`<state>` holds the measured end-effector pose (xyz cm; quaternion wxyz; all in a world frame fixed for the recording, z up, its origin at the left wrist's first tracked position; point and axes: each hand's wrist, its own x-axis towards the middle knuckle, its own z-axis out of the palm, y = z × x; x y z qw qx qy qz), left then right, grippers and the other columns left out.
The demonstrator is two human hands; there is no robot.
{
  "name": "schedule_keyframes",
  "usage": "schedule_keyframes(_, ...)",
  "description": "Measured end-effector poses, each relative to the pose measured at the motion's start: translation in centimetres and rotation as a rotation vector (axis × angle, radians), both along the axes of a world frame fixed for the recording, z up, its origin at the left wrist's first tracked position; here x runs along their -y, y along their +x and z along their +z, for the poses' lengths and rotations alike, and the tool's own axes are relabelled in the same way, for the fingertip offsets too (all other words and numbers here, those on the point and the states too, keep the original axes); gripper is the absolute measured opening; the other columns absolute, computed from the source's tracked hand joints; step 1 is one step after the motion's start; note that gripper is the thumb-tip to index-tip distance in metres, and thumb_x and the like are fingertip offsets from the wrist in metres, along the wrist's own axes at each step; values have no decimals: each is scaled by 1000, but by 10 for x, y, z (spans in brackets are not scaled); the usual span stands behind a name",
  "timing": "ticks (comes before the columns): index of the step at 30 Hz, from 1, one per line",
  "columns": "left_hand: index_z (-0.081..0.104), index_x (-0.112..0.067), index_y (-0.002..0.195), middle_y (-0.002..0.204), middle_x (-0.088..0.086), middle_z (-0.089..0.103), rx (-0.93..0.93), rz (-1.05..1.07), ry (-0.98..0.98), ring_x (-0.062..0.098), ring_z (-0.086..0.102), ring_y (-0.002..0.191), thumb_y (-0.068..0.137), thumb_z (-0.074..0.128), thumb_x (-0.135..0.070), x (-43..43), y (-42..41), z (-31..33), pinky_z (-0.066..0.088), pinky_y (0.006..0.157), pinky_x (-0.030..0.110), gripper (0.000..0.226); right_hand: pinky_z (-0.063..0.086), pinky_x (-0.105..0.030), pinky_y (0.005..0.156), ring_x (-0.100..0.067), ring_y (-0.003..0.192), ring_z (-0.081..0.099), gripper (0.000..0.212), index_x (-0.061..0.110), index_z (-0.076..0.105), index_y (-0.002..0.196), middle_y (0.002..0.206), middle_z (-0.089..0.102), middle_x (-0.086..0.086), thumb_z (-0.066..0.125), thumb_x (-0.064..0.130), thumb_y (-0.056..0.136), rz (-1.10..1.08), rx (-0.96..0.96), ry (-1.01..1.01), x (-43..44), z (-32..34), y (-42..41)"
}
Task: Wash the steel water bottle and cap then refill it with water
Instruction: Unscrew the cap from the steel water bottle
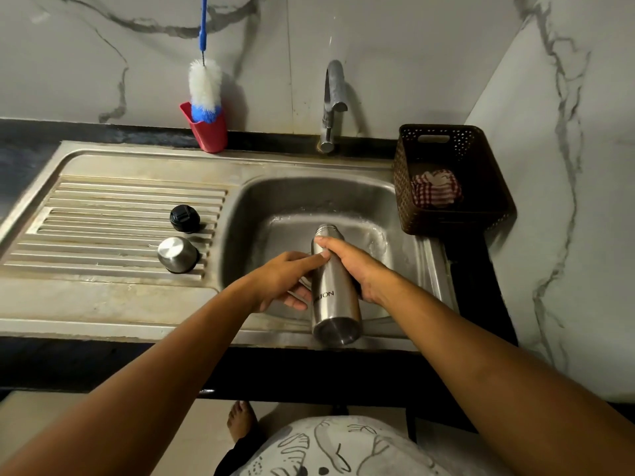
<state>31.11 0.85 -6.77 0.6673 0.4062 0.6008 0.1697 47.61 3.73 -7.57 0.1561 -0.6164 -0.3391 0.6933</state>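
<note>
The steel water bottle (331, 297) is tipped over the sink basin (275, 201), its open mouth pointing away and down, its base toward me. My right hand (354, 266) grips its upper body from the right. My left hand (285, 280) touches its left side with the fingers spread along it. On the ribbed drainboard (103, 214) stand a black inner cap (185, 218) and a steel outer cap (178, 254), both apart from my hands. No water runs from the tap (333, 97).
A red cup (209, 130) with a blue and white bottle brush (205, 87) stands behind the drainboard. A brown perforated basket (446, 180) holding a checked cloth sits right of the basin. Marble walls close the back and right.
</note>
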Motion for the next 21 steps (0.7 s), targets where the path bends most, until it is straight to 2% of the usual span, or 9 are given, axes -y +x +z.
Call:
schedule_keyframes(2, 67, -15, 122, 114, 12, 72, 9, 32, 10, 22, 71, 74, 97, 60, -63, -1, 2, 2, 60, 63, 34, 54, 62, -45, 89, -30, 97, 77, 64, 14, 70, 120, 106, 79, -13, 72, 65, 80, -8, -35, -34, -3, 5, 1)
schedule_keyframes(6, 68, -12, 121, 105, 13, 73, 1, 73, 27, 23, 68, 76, 96, 55, -69, -5, 8, 12, 58, 58, 31, 63, 63, -39, 74, -30, 89, 77, 64, 12, 68, 122, 106, 78, -15, 69, 63, 84, -17, -77, -102, -10, 21, 5)
schedule_keyframes(10, 71, -15, 117, 95, 13, 75, -44, 85, 15, 27, 70, 83, 93, 47, -79, -10, 12, 23, 56, 54, 29, 73, 63, -42, 74, -31, 86, 76, 66, 8, 65, 128, 102, 77, -16, 63, 63, 91, -3, -135, -179, -15, 33, 11)
schedule_keyframes(14, 73, -16, 116, 92, 9, 77, -74, 78, 5, 22, 70, 80, 93, 42, -81, -9, 12, 29, 54, 54, 26, 75, 60, -42, 81, -27, 90, 73, 57, 10, 68, 117, 94, 78, -12, 52, 61, 100, -10, -173, -172, -14, 34, 18)
schedule_keyframes(16, 73, -19, 117, 97, 8, 79, -101, 84, 17, 22, 74, 85, 93, 43, -80, -8, 10, 30, 56, 60, 29, 73, 60, -46, 89, -29, 95, 74, 59, 9, 66, 119, 94, 79, -13, 51, 63, 99, -30, -180, -165, -14, 35, 17)
schedule_keyframes(18, 71, -22, 122, 109, 8, 77, -99, 99, 41, 24, 73, 97, 94, 49, -75, -7, 5, 31, 57, 70, 32, 63, 59, -53, 94, -33, 101, 74, 64, 13, 63, 126, 107, 77, -15, 56, 68, 94, 2, -135, -108, -16, 37, 10)
schedule_keyframes(21, 65, -22, 129, 117, 7, 73, -35, 123, 109, 22, 71, 101, 98, 61, -54, -5, -6, 38, 54, 77, 32, 44, 59, -56, 90, -31, 102, 73, 52, 19, 61, 120, 113, 73, -12, 60, 64, 93, 113, -36, 93, -16, 46, -3)
